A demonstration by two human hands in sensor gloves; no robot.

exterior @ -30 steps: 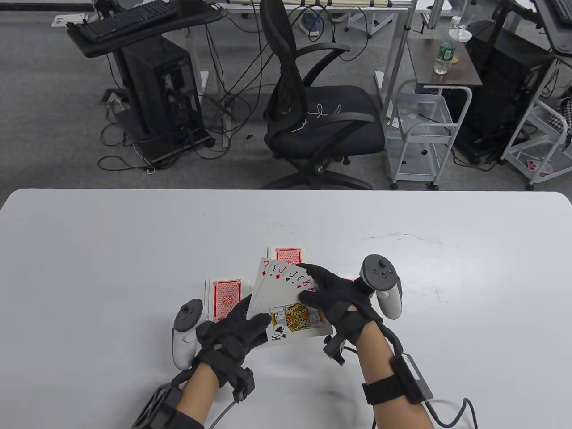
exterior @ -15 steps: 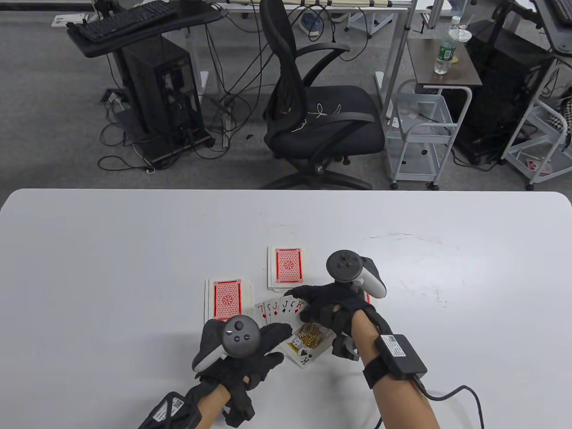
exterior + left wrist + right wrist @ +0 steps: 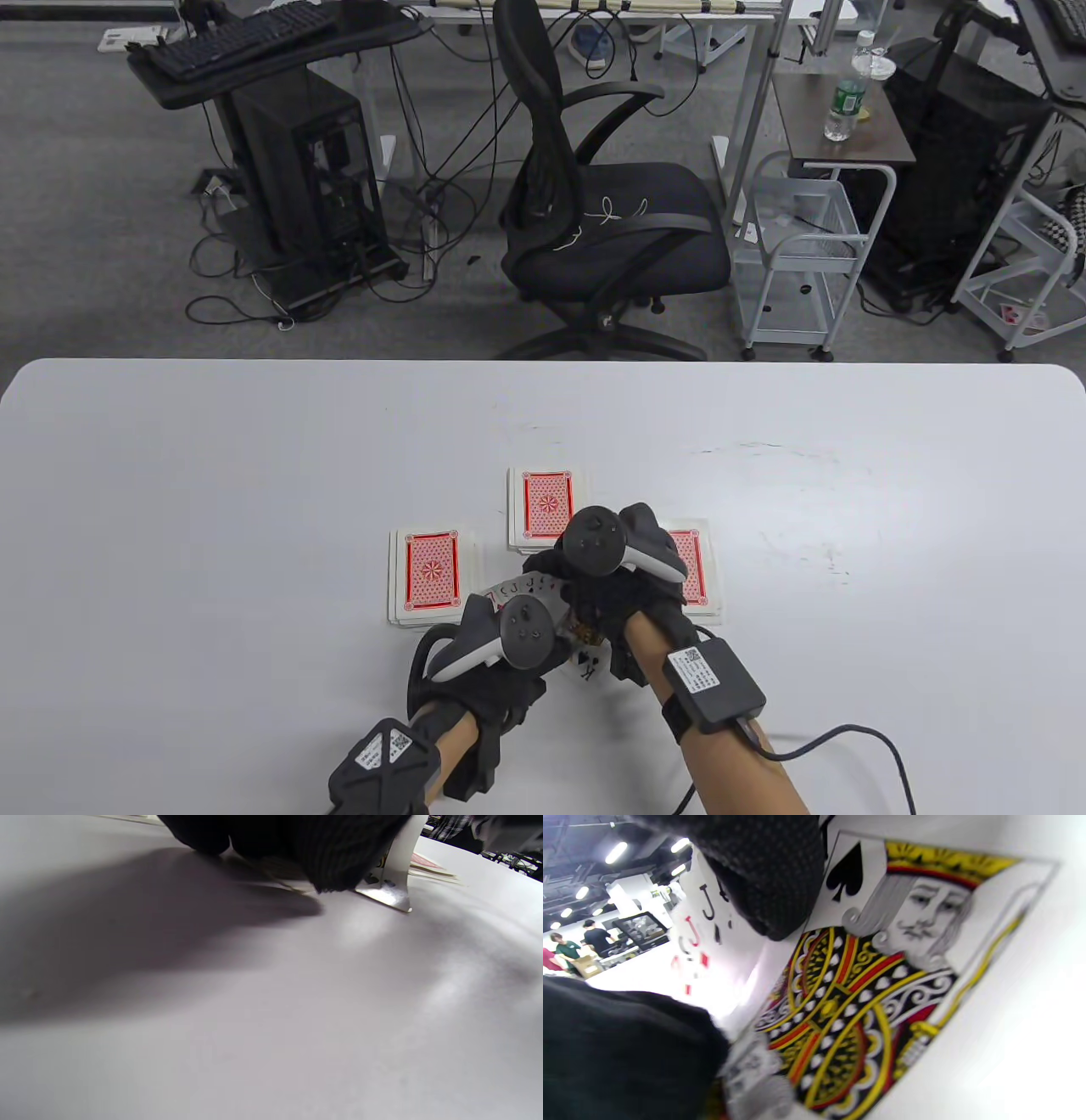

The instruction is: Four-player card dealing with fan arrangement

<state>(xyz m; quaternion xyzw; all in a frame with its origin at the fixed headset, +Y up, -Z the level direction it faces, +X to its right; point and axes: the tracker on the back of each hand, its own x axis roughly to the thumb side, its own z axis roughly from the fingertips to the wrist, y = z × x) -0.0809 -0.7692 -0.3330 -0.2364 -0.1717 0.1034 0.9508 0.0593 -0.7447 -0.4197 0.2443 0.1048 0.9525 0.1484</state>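
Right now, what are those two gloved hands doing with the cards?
A person in black sensor gloves is dealing cards. Both the left hand and the right hand are down on a face-up fan of cards, laying it on the white table; the king of spades is on top. Three face-down red-backed piles lie around it.

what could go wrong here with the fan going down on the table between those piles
1. The face-up fan sits close to the left face-down pile and the right pile; sliding it could nudge either pile out of square.
2. Both hands, left hand and right hand, cover the fan, so the spread may collapse when they lift.
3. The king of spades on top could shift under the right fingers.
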